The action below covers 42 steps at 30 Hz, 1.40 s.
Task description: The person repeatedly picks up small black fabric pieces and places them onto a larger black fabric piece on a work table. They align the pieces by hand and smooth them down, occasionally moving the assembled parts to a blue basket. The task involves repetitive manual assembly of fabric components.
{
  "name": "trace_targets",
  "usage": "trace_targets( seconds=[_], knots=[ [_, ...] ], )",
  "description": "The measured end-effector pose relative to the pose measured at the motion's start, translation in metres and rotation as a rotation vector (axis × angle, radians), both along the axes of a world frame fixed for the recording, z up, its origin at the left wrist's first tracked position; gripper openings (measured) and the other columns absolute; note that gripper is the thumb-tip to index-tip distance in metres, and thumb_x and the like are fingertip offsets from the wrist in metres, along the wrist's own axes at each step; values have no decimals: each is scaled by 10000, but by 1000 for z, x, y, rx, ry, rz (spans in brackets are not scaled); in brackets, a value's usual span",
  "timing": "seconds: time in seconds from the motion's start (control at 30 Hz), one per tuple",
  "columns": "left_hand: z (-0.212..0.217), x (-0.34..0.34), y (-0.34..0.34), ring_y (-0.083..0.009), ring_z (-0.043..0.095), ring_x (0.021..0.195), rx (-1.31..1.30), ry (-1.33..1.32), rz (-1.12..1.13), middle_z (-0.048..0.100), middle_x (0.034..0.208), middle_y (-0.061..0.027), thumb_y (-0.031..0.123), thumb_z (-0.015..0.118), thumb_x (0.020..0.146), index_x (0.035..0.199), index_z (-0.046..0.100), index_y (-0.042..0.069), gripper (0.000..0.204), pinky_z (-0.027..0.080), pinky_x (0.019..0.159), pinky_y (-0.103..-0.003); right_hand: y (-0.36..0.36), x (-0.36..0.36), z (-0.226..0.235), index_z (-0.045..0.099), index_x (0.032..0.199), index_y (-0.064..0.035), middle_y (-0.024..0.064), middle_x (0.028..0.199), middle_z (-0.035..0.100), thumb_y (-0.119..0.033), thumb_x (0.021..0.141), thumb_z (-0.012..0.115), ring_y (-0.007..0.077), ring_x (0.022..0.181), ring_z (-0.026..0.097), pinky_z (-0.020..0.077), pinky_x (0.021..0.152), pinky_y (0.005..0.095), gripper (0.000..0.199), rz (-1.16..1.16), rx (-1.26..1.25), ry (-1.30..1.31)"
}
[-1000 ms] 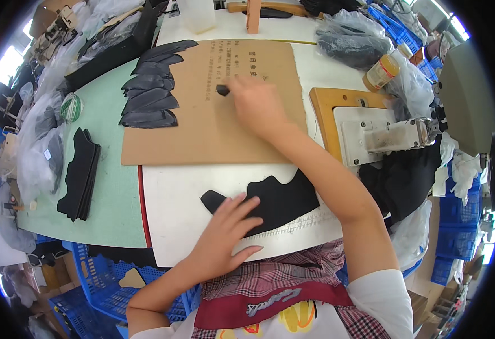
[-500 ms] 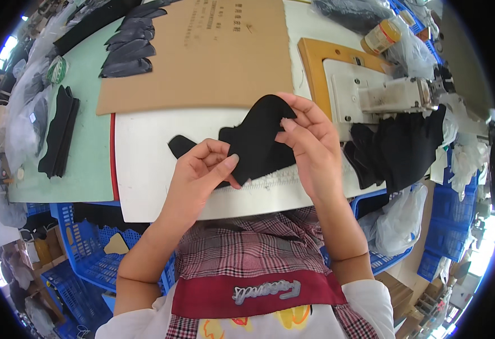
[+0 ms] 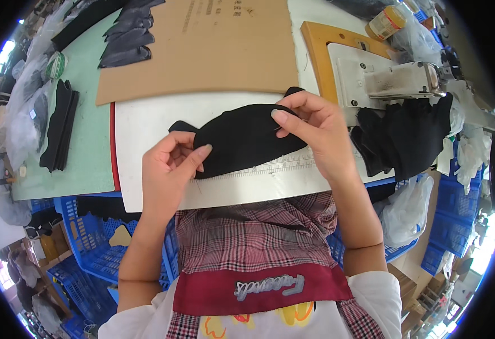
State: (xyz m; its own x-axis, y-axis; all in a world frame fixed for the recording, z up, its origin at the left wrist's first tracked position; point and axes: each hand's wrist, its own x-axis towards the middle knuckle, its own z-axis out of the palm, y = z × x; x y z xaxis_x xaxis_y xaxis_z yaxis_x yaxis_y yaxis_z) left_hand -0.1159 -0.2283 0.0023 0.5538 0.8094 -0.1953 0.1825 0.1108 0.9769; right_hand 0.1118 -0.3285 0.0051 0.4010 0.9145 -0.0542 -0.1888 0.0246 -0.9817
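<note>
A black fabric piece (image 3: 247, 138) spans the gap between the person's hands, over the white desk (image 3: 145, 127). At its nine o'clock, the left hand's (image 3: 167, 164) grip pinches the end, thumb uppermost; at two o'clock, the right hand's (image 3: 322, 133) grip is clamped on the opposite end. Light, even tension should suit the cloth, smoothing it without stretching. Dark tips (image 3: 182, 125) show at ten and one o'clock; whether they belong to another layer cannot be told. Ruler markings (image 3: 292, 165) run at five o'clock; level hands would help avoid creases.
</note>
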Motion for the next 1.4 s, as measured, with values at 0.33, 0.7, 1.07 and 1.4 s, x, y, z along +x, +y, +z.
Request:
trace_targets(
  seconds=[0.33,0.7,1.07,1.4],
  knots=[
    [3,-7,-32,-86,571,708,-72,-54,50,624,824,-50,22,685,891,915,626,-34,85,443,641,-201,-38,-3,9,677,984,34,20,847,655,5,829,752,64,769,599,484,674,191,175,-89,-142,-176],
    [-11,-6,-38,-107,505,765,452,190,28,601,854,-25,10,672,864,989,647,-8,128,410,716,-244,-45,-6,-14,716,950,0,2,796,663,-47,820,753,56,728,574,454,661,204,143,-143,-146,-372],
    [-21,2,-42,-54,427,724,385,320,75,528,799,20,2,675,855,1248,592,17,402,373,695,-185,-32,-9,-27,699,972,-10,-35,708,603,-17,790,762,32,623,480,401,573,186,193,-144,-224,-611],
    [-24,3,-40,-53,408,693,449,341,73,535,779,27,9,695,836,1240,607,31,414,357,670,-184,-32,-7,-30,698,970,-9,-39,707,599,-16,789,764,18,615,463,394,565,172,193,-135,-212,-585]
  ],
)
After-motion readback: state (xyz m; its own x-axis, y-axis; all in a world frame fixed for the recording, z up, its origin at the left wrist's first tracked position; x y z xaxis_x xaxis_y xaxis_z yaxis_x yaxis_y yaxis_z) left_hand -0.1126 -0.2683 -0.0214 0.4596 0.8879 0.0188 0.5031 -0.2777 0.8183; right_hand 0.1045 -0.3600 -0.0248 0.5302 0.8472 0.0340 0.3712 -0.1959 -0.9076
